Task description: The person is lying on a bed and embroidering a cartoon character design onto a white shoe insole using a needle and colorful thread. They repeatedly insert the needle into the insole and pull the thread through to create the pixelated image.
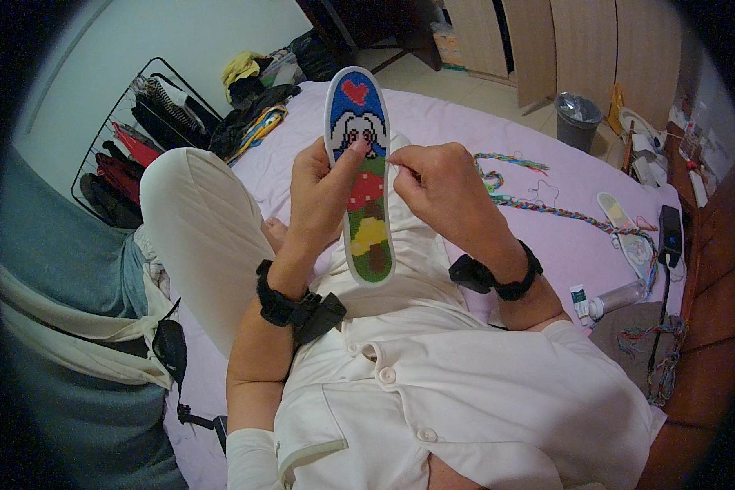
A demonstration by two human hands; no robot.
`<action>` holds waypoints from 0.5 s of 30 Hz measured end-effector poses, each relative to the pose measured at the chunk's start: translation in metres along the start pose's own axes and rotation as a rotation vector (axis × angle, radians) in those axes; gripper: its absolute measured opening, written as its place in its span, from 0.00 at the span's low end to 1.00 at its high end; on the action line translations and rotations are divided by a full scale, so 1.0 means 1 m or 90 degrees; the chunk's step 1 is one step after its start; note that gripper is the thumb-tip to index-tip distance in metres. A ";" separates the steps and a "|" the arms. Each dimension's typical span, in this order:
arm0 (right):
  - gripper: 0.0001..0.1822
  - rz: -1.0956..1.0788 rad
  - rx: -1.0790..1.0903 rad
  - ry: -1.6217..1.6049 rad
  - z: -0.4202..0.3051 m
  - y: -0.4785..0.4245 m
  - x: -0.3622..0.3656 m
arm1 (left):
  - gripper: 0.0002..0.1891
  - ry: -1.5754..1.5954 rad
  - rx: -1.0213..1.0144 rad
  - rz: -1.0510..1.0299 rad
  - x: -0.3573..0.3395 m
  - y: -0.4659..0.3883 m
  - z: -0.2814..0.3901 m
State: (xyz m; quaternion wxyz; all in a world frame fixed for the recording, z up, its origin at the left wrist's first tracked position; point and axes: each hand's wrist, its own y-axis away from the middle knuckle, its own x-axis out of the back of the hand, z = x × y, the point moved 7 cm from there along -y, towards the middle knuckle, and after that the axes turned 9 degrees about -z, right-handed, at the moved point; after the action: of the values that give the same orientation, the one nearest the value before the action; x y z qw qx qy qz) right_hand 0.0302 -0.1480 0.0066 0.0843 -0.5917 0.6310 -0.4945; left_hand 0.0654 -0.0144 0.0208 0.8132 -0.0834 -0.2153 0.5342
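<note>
A cross-stitched shoe insole (369,236) with a white edge stands lengthwise before me, above my lap. It shows a red heart on blue, a white long-eared figure, a red mushroom shape and yellow patches on green. My left hand (324,190) grips it from the left, thumb across its face. Thumb and forefinger of my right hand (432,177) are pinched together at the insole's right edge; something tiny may be between them, too small to make out. Black straps with small black boxes are around both wrists.
Braided multicoloured thread (557,211) runs across the pink bedsheet (514,131) to a second insole (625,229). Near it lie a black power bank (669,236), a clear bottle (618,298) and a small tube (579,302). A grey bin (577,125) stands beyond the bed.
</note>
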 end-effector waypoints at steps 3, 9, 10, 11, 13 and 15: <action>0.09 -0.005 -0.013 -0.001 0.001 -0.001 0.000 | 0.10 -0.039 -0.056 0.003 -0.001 -0.001 0.002; 0.10 -0.003 -0.008 -0.013 0.003 -0.002 0.000 | 0.09 -0.107 -0.079 0.009 -0.004 0.000 0.007; 0.10 -0.004 -0.009 -0.016 0.003 -0.001 0.000 | 0.09 -0.129 -0.092 0.011 -0.005 0.001 0.009; 0.10 -0.004 -0.010 -0.019 0.003 -0.001 0.001 | 0.09 -0.151 -0.104 0.012 -0.006 0.002 0.012; 0.10 -0.003 -0.006 -0.034 0.003 -0.002 0.002 | 0.09 -0.178 -0.123 0.014 -0.007 0.002 0.015; 0.10 -0.001 -0.002 -0.050 0.001 -0.003 0.003 | 0.09 -0.188 -0.133 0.016 -0.006 0.003 0.017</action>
State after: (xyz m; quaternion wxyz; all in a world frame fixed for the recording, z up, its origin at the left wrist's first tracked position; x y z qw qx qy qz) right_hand 0.0320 -0.1507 0.0094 0.1075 -0.6115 0.6274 -0.4700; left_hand 0.0535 -0.0208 0.0335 0.7530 -0.0907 -0.3859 0.5252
